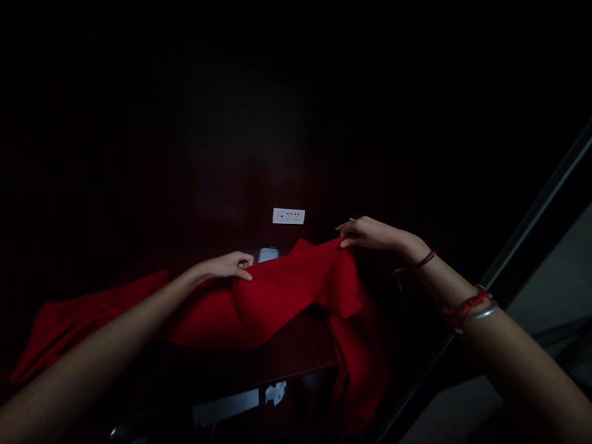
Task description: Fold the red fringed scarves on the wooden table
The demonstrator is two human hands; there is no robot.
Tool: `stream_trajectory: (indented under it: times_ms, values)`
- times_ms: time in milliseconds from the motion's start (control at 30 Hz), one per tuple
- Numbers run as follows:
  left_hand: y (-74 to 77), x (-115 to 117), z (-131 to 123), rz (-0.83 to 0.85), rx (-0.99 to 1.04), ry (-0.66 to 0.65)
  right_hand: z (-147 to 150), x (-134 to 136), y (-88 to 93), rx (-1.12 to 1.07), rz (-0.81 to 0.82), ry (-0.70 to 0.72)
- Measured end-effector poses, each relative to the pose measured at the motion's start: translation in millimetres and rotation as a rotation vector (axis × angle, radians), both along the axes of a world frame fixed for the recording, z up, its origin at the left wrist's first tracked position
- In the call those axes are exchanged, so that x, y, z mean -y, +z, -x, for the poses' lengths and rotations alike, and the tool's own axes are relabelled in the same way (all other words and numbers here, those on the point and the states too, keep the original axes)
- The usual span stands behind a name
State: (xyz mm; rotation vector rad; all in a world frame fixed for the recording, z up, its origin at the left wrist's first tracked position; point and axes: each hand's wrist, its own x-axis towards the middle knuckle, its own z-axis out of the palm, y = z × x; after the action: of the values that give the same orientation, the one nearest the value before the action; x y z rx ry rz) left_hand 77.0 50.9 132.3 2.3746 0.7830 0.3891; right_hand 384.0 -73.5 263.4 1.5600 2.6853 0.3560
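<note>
A large red cloth [277, 296] lies spread over a dark wooden table [296, 351] and hangs off its right front corner. My left hand [231, 265] pinches the cloth's upper edge near the middle, fingers closed on it. Further right, my right hand [365, 233] grips the cloth's far edge and holds it slightly raised. Red thread bands and a metal bangle sit on my right wrist and forearm. The room is very dark.
A phone [269, 254] lies on the table just behind the cloth, between my hands. A white wall socket plate [288, 216] is on the dark wall behind. A dark slanted frame [531, 228] runs along the right, with pale floor beyond it.
</note>
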Motion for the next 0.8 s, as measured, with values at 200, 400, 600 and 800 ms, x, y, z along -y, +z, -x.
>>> stream_trajectory:
  times_ms: [200,400,600,800]
  values:
    - [39.2,-17.7,45.0,-0.094,0.013,0.153,6.9,-0.7,-25.3,-0.075,0.037,-0.037]
    - [52.4,-16.4,77.6,-0.067,0.158,0.323,17.2,-22.6,-71.0,-0.302,-0.023,0.079]
    - [66.1,-4.8,90.1,-0.168,0.182,0.372,30.5,-31.0,-116.1,-0.769,0.120,0.084]
    - [76.7,1.5,95.9,-0.209,0.126,0.386,49.1,-28.3,-148.0,-1.032,0.148,-0.054]
